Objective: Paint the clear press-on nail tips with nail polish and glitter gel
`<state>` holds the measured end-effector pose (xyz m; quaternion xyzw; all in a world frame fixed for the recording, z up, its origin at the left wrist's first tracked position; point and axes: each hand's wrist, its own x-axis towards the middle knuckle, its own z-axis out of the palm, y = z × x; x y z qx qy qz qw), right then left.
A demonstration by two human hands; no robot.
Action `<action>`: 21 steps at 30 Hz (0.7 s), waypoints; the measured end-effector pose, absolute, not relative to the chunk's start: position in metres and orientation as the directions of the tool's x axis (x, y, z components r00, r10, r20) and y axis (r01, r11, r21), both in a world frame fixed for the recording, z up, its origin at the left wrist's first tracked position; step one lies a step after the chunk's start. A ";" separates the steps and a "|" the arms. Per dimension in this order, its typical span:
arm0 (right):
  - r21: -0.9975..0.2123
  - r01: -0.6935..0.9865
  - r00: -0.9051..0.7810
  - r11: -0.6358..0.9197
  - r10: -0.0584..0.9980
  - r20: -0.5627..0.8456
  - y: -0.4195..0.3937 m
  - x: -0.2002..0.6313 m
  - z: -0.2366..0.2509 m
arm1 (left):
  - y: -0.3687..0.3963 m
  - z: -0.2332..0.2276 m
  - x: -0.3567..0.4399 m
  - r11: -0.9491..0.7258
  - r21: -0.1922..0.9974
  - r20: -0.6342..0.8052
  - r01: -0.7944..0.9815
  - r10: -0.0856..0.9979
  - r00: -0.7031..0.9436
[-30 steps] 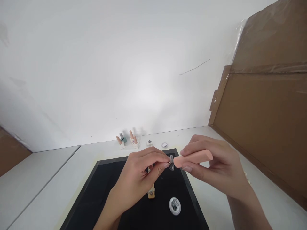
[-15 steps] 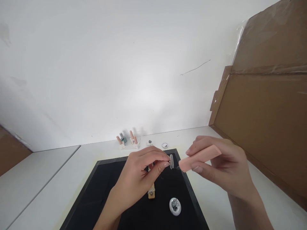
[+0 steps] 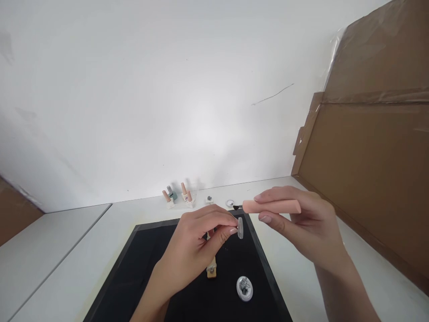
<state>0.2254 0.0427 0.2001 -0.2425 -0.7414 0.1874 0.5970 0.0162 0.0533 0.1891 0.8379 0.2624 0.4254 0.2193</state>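
Observation:
My left hand (image 3: 201,241) pinches a small clear, flat piece (image 3: 240,228) between thumb and fingers, seen edge-on; its exact kind is unclear. In my right hand (image 3: 301,223) is a nail polish brush with a peach cap (image 3: 271,206), held level, its dark bristle tip (image 3: 237,207) pointing left. That tip hovers just above the clear piece, apart from it. Beneath my left hand lies a wooden strip (image 3: 211,271) with small bits on it, partly hidden. An oval white-rimmed dish (image 3: 244,289) with dark marks inside rests on the black mat (image 3: 228,299).
Along the wall stand several nail polish bottles (image 3: 189,200), peach-capped, and one grey-green bottle (image 3: 171,193). An open small bottle (image 3: 209,200) and a little round white lid or dish (image 3: 230,203) sit behind the mat. Cardboard (image 3: 365,179) walls off the right side.
My right hand has raised the brush and levelled it, lifting its tip from beside the clear piece to above it. My left hand has stayed nearly still.

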 end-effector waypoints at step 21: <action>-0.571 0.120 -0.173 0.812 0.583 0.794 0.041 0.227 0.202 | 0.052 0.190 0.014 -0.773 0.589 0.604 0.238 0.616 0.506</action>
